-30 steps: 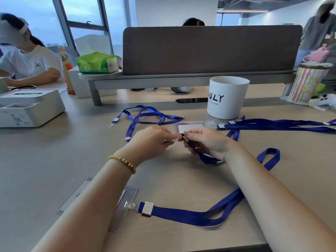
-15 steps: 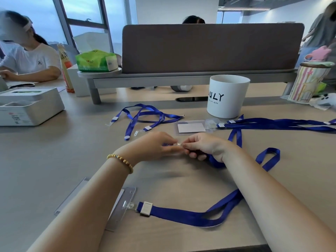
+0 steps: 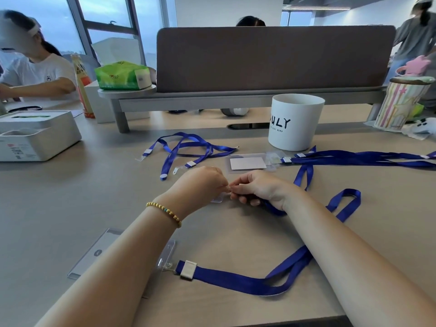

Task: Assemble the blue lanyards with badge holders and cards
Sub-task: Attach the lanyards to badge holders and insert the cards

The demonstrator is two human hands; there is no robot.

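Note:
My left hand (image 3: 203,182) and my right hand (image 3: 257,187) meet fingertip to fingertip over the middle of the table, pinching the small clear clip end (image 3: 218,199) of a blue lanyard (image 3: 344,201) that trails off right. A clear badge holder with a white card (image 3: 247,163) lies just beyond my hands. Near the front edge an assembled lanyard (image 3: 236,279) is clipped to a clear badge holder (image 3: 94,253), partly under my left forearm. Loose lanyards (image 3: 188,147) lie at the back left, and more lanyards (image 3: 363,158) stretch to the right.
A white mug (image 3: 295,121) stands behind the card. A grey shelf with a screen (image 3: 259,60) runs across the back, holding a green tissue pack (image 3: 122,75). A white box (image 3: 35,135) sits at the left, a striped cup (image 3: 398,105) at the right. Other people sit around.
Both hands drew a little toward me and lower over the table, away from the card holder, still pinching the lanyard's clip end together.

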